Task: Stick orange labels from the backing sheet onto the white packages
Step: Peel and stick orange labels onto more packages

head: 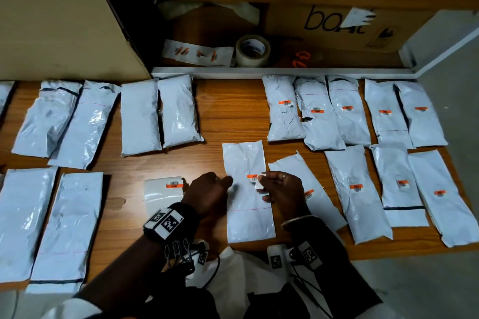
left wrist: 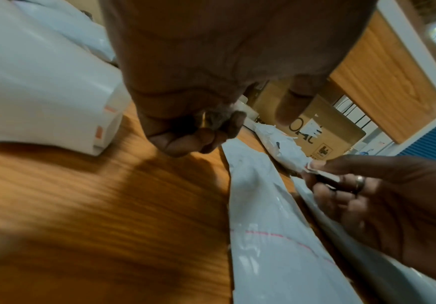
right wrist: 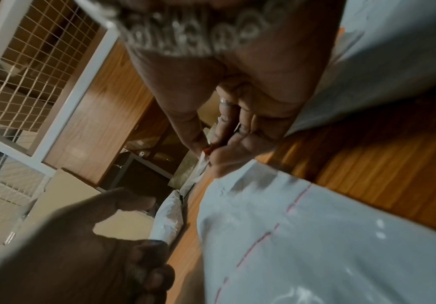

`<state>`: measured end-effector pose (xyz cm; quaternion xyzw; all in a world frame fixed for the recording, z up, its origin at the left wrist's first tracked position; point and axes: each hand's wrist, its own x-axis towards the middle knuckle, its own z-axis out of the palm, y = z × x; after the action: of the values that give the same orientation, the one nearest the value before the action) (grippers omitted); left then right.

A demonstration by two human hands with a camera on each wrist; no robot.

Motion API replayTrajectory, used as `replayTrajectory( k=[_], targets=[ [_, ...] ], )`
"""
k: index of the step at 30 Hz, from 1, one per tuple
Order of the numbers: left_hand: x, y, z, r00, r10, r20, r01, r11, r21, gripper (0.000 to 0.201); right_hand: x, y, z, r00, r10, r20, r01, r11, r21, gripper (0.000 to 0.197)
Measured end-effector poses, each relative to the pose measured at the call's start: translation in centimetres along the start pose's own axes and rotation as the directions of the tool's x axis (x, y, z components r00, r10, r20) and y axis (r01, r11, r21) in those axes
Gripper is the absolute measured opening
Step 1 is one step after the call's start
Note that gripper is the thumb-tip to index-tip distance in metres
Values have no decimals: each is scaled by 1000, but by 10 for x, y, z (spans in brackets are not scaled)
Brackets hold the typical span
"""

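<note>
A flat white package (head: 247, 204) lies on the wooden table (head: 228, 116) in front of me. My right hand (head: 263, 184) pinches an orange label (head: 252, 176) over the package's middle; the label's orange end is on the plastic and its white end curls up between thumb and fingers. The right wrist view shows the same pinch (right wrist: 208, 151). My left hand (head: 220, 184) sits at the package's left edge with its fingers curled and nothing in it, thumb pointing at the package. The backing sheet (head: 160, 194) lies left of that hand, with one orange label (head: 174, 184) on it.
Several labelled packages (head: 357, 189) fill the table's right side; several bare ones (head: 140, 116) lie left and at the back. On the shelf behind are a tape roll (head: 252, 50), orange scissors (head: 300, 58), another backing sheet (head: 197, 53) and a cardboard box (head: 334, 26).
</note>
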<state>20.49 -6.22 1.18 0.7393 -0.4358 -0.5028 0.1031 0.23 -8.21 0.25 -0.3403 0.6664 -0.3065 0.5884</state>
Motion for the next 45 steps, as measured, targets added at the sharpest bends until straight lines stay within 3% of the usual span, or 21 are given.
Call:
replayTrajectory(
  k=[2,5,8,16,21,25,30,33,37,41,45],
  targets=[
    [-2,3,4,996,-49,-78,46,998,-49,57,1,-1,-8,999,-30,-42,27,997,-72,10],
    [3,-2,8,988,-26,-151,27,1000,4,44,0,3,-15,998,-56,-25,51,985,-165,8],
    [10,-6,15,986,22,-163,-29,999,-40,36,-3,12,-11,998,-48,41,57,964,-259,12],
    [14,1,24,987,-28,-159,15,997,-82,62,-1,15,2,995,-91,33,96,965,-244,10],
    [15,1,26,981,4,-195,-2,1000,13,47,4,21,4,986,-126,110,160,903,-399,13],
    [16,3,27,979,-6,-203,13,999,35,43,4,21,1,978,-185,100,210,860,-465,7],
    [17,0,28,985,-30,-169,33,999,12,40,4,15,-6,991,-123,53,134,913,-385,11],
    [16,1,27,988,-31,-153,26,999,-38,53,1,9,-6,992,-98,74,116,946,-302,6],
    [13,2,24,986,-39,-162,28,997,-71,58,3,12,-2,981,-187,60,196,928,-316,3],
    [17,-1,25,987,-44,-158,43,999,-5,40,5,10,-5,933,-359,-20,315,843,-436,4],
    [20,-2,27,986,-40,-163,45,998,31,31,5,11,-2,949,-290,125,315,844,-434,5]
  ],
)
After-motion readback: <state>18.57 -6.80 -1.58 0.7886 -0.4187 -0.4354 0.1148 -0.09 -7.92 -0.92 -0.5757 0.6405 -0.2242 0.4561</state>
